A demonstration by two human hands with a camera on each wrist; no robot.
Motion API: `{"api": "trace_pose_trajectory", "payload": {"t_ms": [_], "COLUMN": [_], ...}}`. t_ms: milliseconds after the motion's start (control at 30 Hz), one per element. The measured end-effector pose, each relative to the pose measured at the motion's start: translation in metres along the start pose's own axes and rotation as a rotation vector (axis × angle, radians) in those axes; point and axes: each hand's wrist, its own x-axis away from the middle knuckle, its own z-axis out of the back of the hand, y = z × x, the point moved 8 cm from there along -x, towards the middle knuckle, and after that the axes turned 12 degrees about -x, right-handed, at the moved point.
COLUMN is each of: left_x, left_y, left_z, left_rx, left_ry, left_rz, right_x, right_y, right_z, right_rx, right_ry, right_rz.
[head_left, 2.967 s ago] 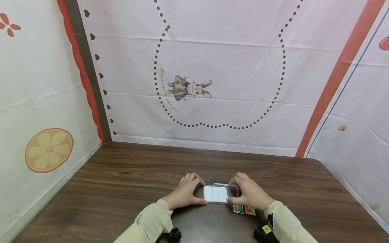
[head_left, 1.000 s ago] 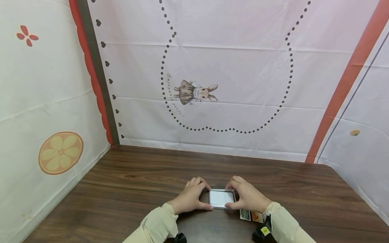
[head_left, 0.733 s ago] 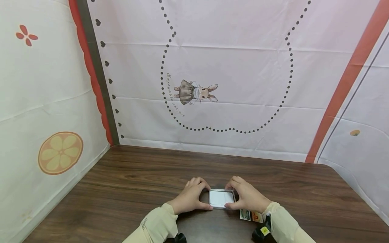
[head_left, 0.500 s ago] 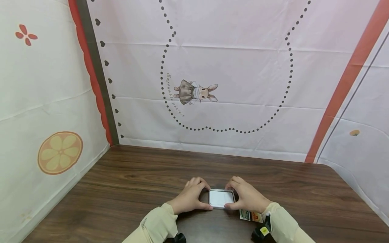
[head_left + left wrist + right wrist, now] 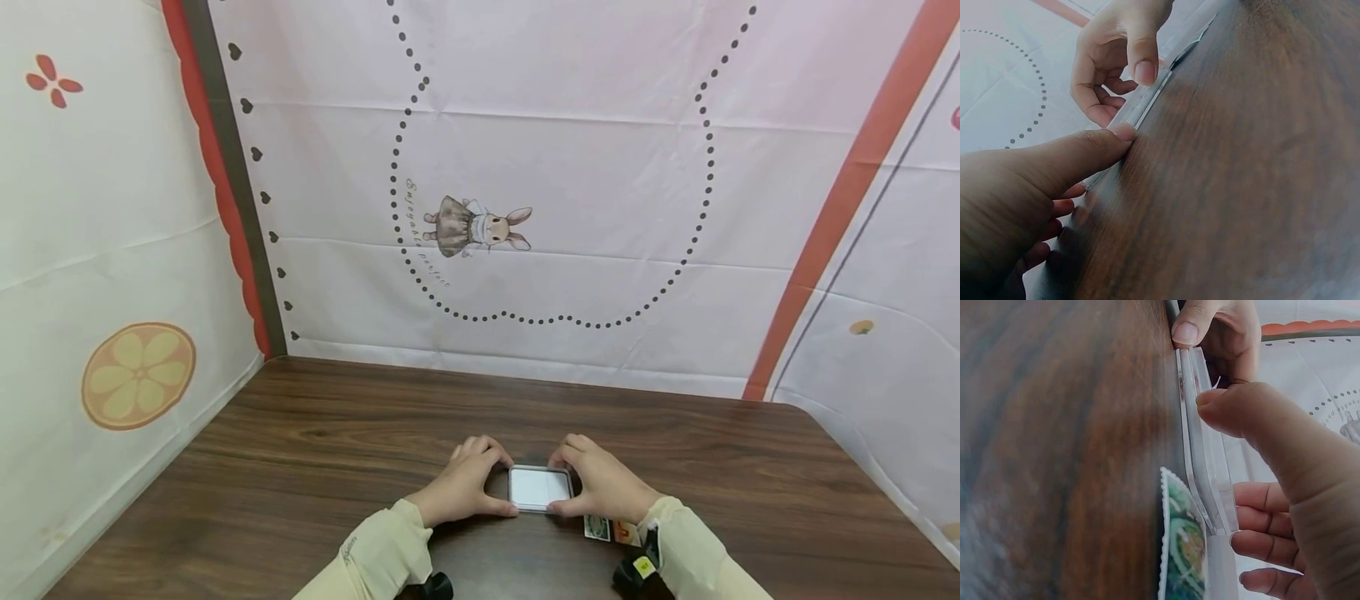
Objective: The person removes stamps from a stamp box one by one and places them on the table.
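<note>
A flat, clear plastic case [image 5: 531, 487] with white contents lies on the table between both hands. My left hand [image 5: 467, 485] grips its left end, thumb at the near edge and fingers at the far edge. My right hand [image 5: 603, 485] pinches the right end of the case, thumb in front and fingers behind. In the right wrist view the clear upper part [image 5: 1210, 450] sits over the lower part, a thin line running between them. Two small picture stamps lie by the right hand, one green [image 5: 597, 527] and one orange [image 5: 626, 532], partly covered by it.
The dark wooden table [image 5: 360, 433] reaches back to a printed cloth [image 5: 600, 208] hanging behind it and at both sides. Black wrist devices [image 5: 628, 575] sit below the sleeves, low over the table's near part.
Three seconds ago the clear upper part stuck out to the right of the lower part; now the two line up. Over the last second the hands have barely moved; the head view shifts slightly.
</note>
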Motion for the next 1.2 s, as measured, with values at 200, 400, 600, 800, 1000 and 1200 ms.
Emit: {"api": "trace_pose_trajectory", "payload": {"t_ms": [200, 400, 600, 800, 1000, 1200], "left_x": [0.0000, 0.0001, 0.0006, 0.0012, 0.0007, 0.0005], "left_y": [-0.0007, -0.0009, -0.0017, -0.0025, -0.0028, -0.0019], "left_z": [-0.0001, -0.0002, -0.0005, -0.0004, -0.0013, -0.0014], "left_rx": [-0.002, 0.007, 0.021, 0.030, 0.028, 0.027], "left_ry": [0.000, 0.000, -0.005, -0.004, -0.005, -0.005], "left_rz": [0.003, -0.002, -0.011, -0.013, -0.013, -0.015], "right_x": [-0.0001, -0.0001, -0.0001, -0.0009, -0.0005, 0.0004], "right_y": [-0.0012, -0.0025, -0.0025, -0.0023, -0.0007, -0.0004], "right_z": [0.0004, 0.0011, 0.0007, 0.0010, 0.0008, 0.0007], "right_rx": [0.003, 0.009, 0.010, 0.012, 0.006, 0.016], "right_ry": [0.001, -0.004, -0.009, -0.006, -0.012, -0.009], "right_rz": [0.009, 0.014, 0.018, 0.026, 0.015, 0.015]}}
